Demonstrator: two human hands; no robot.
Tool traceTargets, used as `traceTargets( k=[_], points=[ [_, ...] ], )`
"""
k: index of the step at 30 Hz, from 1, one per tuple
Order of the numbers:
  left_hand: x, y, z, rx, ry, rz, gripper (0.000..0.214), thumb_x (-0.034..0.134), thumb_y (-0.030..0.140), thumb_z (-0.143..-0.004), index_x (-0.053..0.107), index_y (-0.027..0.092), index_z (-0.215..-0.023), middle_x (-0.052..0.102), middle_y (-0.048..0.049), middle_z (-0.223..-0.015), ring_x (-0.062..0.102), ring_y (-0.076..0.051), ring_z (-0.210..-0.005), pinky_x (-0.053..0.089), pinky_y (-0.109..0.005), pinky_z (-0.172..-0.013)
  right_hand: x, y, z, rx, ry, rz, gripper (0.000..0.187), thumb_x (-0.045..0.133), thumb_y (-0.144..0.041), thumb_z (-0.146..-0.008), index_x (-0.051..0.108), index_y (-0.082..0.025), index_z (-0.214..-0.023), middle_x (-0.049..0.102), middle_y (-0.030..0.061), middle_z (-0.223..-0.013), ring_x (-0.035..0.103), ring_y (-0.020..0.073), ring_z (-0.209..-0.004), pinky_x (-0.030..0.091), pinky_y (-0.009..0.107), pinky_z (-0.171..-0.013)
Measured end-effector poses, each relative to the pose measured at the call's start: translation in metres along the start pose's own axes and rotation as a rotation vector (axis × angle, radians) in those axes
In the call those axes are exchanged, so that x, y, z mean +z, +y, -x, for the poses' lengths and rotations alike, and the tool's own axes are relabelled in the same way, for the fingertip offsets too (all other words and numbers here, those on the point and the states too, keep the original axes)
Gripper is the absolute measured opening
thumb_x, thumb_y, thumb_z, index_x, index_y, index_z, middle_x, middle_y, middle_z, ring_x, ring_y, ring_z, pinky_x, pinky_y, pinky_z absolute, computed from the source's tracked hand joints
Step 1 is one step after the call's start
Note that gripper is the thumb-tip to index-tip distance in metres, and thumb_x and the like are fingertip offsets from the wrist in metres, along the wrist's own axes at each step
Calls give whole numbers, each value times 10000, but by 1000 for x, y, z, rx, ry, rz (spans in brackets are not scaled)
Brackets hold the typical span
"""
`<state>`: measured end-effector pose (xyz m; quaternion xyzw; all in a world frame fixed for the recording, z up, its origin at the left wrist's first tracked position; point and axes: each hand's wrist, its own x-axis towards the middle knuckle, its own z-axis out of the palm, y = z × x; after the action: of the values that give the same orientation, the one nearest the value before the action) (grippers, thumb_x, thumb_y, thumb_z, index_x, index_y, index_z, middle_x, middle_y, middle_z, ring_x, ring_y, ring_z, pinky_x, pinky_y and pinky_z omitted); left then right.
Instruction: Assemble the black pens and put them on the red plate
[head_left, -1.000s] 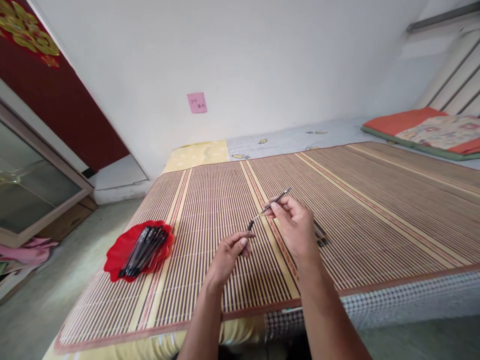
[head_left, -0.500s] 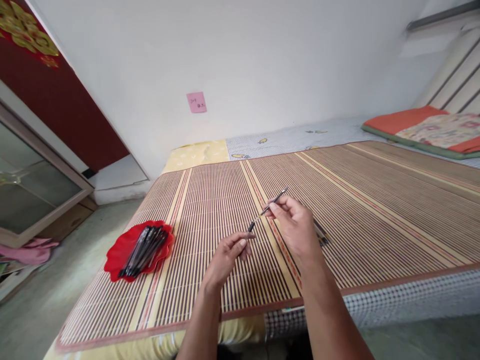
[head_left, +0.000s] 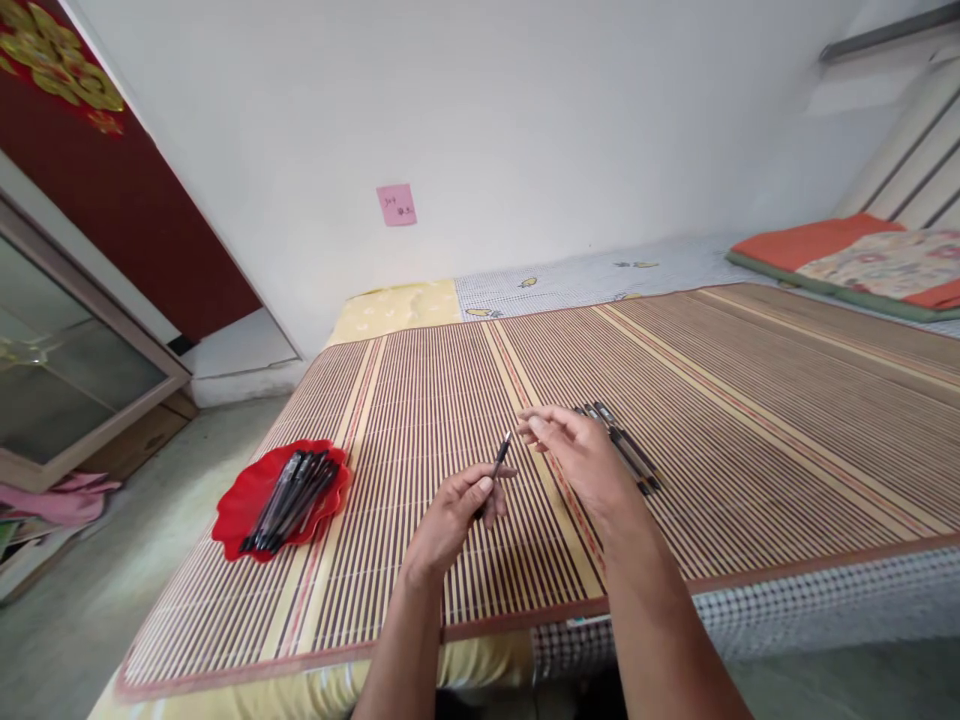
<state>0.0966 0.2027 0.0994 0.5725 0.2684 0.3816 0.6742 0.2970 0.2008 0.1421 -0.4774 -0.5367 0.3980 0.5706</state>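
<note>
A black pen (head_left: 501, 454) with a silvery pointed end is pinched between the thumb and fingers of my left hand (head_left: 457, 505), tip up and leaning right. Its lower part is hidden by my fingers. Just right of the tip, apart from it, my right hand (head_left: 566, 440) hovers with fingers loosely bent and nothing visible between them. Beyond my right wrist, several dark pens (head_left: 634, 450) lie side by side on the striped mat (head_left: 420, 400), partly covered by my hand and forearm.
On the left of the mat, a red scalloped plate (head_left: 232, 505) holds a pile of dark pens (head_left: 289, 500). Folded orange and floral bedding (head_left: 847, 250) lies at the far right. The wall behind carries a pink note (head_left: 396, 205). A glass-panelled cabinet (head_left: 75, 350) stands at the left.
The long slim pen piece that my right hand held up to the left hand's piece no longer shows in its fingers. These have loosened. More of the pens at the right shows.
</note>
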Motion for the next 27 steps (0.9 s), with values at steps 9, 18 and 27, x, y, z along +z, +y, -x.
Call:
traceTargets(
  k=[9,18,27],
  points=[
    [5,3,0,-33,-12,59,349,602,390,-997,726,132,-1198,616,-11,-730,436,-84,-554,286,-255,-557,1,-6,3,51,-64,-59,294,642,-416,-899,766,-236,-1096,764,91,-1124,706,222,-992,546,367,-831],
    [8,3,0,-43,-32,75,372,634,408,-972,733,119,-1183,619,-14,-711,470,-83,-534,325,-239,-545,3,-6,2,30,-83,-57,206,690,-376,-828,776,-225,-938,767,57,-990,686,203,-930,523,362,-859],
    [8,0,0,-52,-35,90,365,669,417,-948,746,122,-1148,628,-13,-692,512,-89,-522,349,-233,-523,5,1,1,81,-31,-50,284,788,-472,-772,712,-203,-821,698,16,-801,630,183,-788,488,336,-771]
  ],
)
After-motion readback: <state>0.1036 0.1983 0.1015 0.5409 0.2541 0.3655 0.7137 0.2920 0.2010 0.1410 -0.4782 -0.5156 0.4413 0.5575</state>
